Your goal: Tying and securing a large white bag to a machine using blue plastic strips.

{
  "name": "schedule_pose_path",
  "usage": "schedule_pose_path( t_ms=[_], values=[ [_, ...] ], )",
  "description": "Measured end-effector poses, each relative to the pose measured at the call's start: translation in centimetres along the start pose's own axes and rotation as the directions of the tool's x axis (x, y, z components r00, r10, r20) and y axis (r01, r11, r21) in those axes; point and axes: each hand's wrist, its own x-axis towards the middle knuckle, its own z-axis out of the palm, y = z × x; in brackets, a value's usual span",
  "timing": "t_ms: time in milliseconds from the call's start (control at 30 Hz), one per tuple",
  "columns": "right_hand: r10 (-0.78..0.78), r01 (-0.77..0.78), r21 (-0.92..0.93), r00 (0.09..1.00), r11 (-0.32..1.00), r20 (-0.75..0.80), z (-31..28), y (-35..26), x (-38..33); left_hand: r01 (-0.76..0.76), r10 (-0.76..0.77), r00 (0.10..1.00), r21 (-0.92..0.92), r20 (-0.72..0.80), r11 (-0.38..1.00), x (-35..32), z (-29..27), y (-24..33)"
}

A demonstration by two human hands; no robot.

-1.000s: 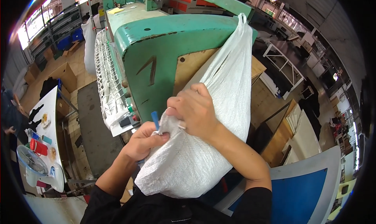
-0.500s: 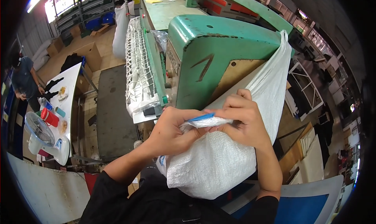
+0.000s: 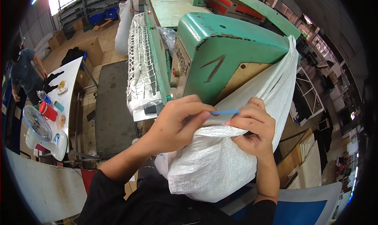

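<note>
"Pinching one end of a blue strip (image 3: 225, 112) between thumb and fingers: that's your left hand (image 3: 177, 123), isn't it?"

"Yes, and the strip's other end meets the fingers of your right hand (image 3: 256, 126); whether they clamp it, I cannot tell."

"What else does your right hand have?"

"A fold of the white sack (image 3: 214, 166), nipped between your thumb and curled fingers."

"And where is the sack?"

"Its bulging lower part sits in front of your body, and its upper part stretches to the right-hand top corner of the green machine (image 3: 236, 34). To your left, a fan (image 3: 37, 123) stands at the near end of the white table (image 3: 73, 77), with a red container (image 3: 48, 111) just beyond."
</note>
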Motion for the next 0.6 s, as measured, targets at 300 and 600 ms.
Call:
schedule_pose_path(
  t_ms=[300,600],
  values=[
    [0.062,-0.056,-0.137,0.997,0.989,0.038,0.7,-0.4,0.4,0.239,-0.239,0.971,0.017,0.017,0.971,1.9,-0.4,2.5],
    [0.237,-0.238,-0.185,0.971,0.953,-0.029,1.3,-2.3,0.5,-0.103,0.09,0.993,0.206,0.072,0.973,-1.4,1.3,3.7]
  ],
)
